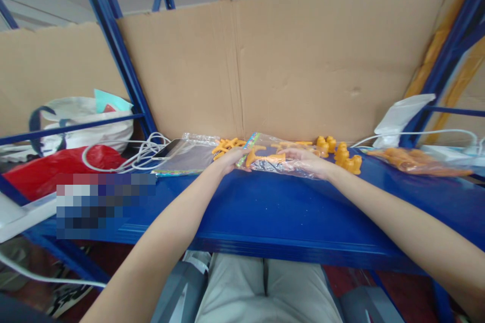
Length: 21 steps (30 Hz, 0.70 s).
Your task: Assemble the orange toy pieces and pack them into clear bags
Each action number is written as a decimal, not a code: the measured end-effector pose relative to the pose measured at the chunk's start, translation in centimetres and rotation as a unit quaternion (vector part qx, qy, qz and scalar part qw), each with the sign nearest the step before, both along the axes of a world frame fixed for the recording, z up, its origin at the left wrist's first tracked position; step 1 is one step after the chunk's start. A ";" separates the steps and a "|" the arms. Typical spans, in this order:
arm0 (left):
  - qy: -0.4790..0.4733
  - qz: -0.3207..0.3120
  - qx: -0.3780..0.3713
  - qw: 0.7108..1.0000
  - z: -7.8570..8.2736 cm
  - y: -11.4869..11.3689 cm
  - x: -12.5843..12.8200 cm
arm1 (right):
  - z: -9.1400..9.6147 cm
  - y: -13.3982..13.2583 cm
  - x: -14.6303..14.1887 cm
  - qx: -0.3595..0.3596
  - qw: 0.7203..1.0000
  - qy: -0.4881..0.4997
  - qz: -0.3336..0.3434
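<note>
A clear plastic bag (265, 140) with a colourful printed edge lies across the shelf in front of me. Inside it show orange plastic pieces (256, 155) and something with black-and-white stripes. My left hand (230, 160) pinches the bag at its printed edge. At the other end, my right hand (301, 158) is closed on the bag around an orange piece; whether its fingers are inside or outside the film, I cannot tell. Beside my left hand is a pile of thin orange pieces (227, 146). Several rounded orange figures (342, 154) stand right of my right hand.
Left of the pile lies a flat clear bag (185, 157), near coiled white cables (149, 149). A filled bag of orange parts (417, 160) rests at the right. Cardboard (303, 65) walls the back of the blue shelf (265, 207). A red bag (64, 164) is far left.
</note>
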<state>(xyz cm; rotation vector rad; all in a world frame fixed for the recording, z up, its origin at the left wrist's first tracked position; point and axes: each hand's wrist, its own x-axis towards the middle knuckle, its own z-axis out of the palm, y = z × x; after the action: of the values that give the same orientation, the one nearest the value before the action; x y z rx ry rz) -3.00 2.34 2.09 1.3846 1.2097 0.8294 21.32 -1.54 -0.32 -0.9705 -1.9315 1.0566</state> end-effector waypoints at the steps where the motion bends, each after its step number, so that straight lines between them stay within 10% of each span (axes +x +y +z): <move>1: -0.001 -0.001 0.002 1.000 0.1 -0.1 0.0 | 0.0 0.0 0.0 -0.004 1.000 0.004 0.005; 21: 0.016 0.056 -0.050 0.997 0.8 1.0 -2.4 | 0.5 -0.8 -0.8 -0.115 0.992 0.047 -0.012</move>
<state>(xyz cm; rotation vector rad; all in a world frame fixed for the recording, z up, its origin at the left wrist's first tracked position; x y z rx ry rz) -5.38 3.32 2.94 1.2621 1.3467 0.8156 20.53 -2.35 0.20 -1.0459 -1.7447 1.3077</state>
